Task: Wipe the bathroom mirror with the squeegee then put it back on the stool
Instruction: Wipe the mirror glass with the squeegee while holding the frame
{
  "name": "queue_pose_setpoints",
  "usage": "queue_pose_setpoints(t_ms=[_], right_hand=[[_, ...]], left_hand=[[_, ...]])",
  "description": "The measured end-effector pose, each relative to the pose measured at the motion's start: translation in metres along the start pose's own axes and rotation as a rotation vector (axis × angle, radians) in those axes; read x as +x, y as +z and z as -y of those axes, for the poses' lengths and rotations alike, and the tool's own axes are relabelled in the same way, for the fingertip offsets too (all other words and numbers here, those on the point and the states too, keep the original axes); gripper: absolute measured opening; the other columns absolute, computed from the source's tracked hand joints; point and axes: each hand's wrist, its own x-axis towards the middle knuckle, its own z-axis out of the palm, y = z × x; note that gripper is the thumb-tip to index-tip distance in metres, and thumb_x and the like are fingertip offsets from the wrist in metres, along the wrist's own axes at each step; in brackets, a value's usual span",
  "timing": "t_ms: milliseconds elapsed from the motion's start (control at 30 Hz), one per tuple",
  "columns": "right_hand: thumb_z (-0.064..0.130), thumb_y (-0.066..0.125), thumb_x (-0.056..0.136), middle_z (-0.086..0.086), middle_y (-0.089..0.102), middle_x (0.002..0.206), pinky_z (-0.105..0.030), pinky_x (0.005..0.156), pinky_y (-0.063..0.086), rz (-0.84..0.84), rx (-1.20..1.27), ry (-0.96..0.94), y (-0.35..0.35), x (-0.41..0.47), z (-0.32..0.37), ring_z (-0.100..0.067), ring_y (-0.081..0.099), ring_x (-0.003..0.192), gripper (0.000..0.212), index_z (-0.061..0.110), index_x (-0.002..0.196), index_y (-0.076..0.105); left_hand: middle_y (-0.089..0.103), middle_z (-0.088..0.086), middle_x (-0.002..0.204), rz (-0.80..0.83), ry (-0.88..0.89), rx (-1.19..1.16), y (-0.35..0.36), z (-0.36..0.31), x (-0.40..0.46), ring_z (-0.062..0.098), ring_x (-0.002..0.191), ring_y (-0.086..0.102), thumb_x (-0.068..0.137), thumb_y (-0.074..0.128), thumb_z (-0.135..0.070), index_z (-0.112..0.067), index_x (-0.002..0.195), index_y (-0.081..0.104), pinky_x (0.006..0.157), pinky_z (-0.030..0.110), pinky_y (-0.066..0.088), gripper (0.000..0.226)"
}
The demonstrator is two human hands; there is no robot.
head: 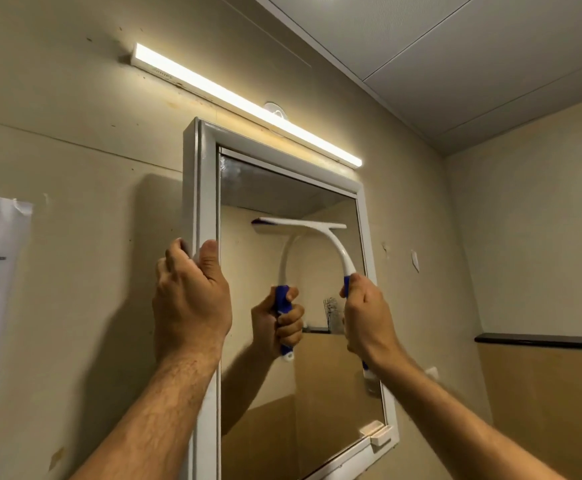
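Right hand fisted round the squeegee handle, blade flat against the upper mirror glass; left hand clamped on the mirror's left frame edge.

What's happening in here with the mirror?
A person is cleaning the bathroom mirror. The right hand grips the blue handle of a white squeegee, whose blade sits against the upper part of the glass. The left hand clasps the mirror's white frame on its left edge. A lit strip light runs above. The stool is out of view.
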Motion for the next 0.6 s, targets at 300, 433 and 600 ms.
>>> queue_pose_setpoints(t_ms=[300, 433, 600], right_hand=[[0.033, 0.029, 0.103, -0.001, 0.046, 0.068, -0.018, 0.049, 0.04, -0.036, -0.014, -0.067, -0.004, 0.028, 0.015, -0.007, 0.044, 0.055, 0.031, 0.02, 0.083, 0.049], [0.036, 0.027, 0.104, -0.005, 0.046, 0.074, -0.032, 0.059, 0.045, -0.024, 0.019, -0.045, 0.005, 0.052, 0.027, -0.015, 0.044, 0.062, 0.033, 0.014, 0.092, 0.049], [0.034, 0.028, 0.103, 0.001, 0.044, 0.067, -0.015, 0.044, 0.036, -0.015, -0.024, -0.04, 0.005, 0.009, -0.011, -0.007, 0.04, 0.052, 0.03, 0.025, 0.081, 0.045]], left_hand=[[0.017, -0.007, 0.06, 0.532, -0.706, -1.052, 0.138, 0.052, -0.035, 0.006, 0.042, 0.012, 0.097, 0.019, -0.044, -0.018, 0.087, 0.04, 0.043, 0.013, 0.015, 0.035], [0.032, -0.003, 0.056, 0.858, -0.593, -1.604, 0.169, 0.051, -0.017, 0.009, 0.04, 0.029, 0.101, 0.009, -0.044, -0.014, 0.09, 0.044, 0.04, 0.019, 0.027, 0.048], [0.034, -0.002, 0.055, 1.282, -0.541, -1.936, 0.18, 0.072, -0.056, 0.01, 0.04, 0.033, 0.096, 0.017, -0.047, -0.014, 0.089, 0.042, 0.039, 0.022, 0.027, 0.042]])
